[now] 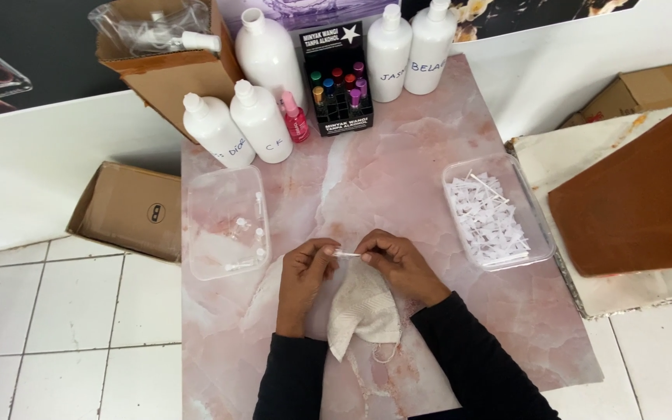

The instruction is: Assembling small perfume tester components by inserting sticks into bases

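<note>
So from my feed, my left hand (305,268) and right hand (394,260) are both pinched shut on the same little thing: a small clear tube (345,253), held between the fingertips of each hand. Its long axis runs left to right, pretty much level, with the left hand on one end and the right hand on the other. Neither hand is really nearer, it just bridges the gap between them, above the middle of the pink marble worktop (398,171). Can't tell from here if it's capped or what's inside, too small.

Right under the hands there's a beige knitted cloth (363,307) lying on the worktop, touching my right wrist area.

Going outward: off to my left, a clear plastic tray (223,264) with a few more small clear tubes scattered in it. Off to my right, a second clear tray (534,233) packed with small white pieces. Both are near, about the same reach either side.

At the far edge: a row of white bottles (262,120), a small pink spray bottle (295,118) and a black display box (337,78) of little coloured-cap vials. Cardboard boxes (130,206) sit off the worktop's sides.
</note>
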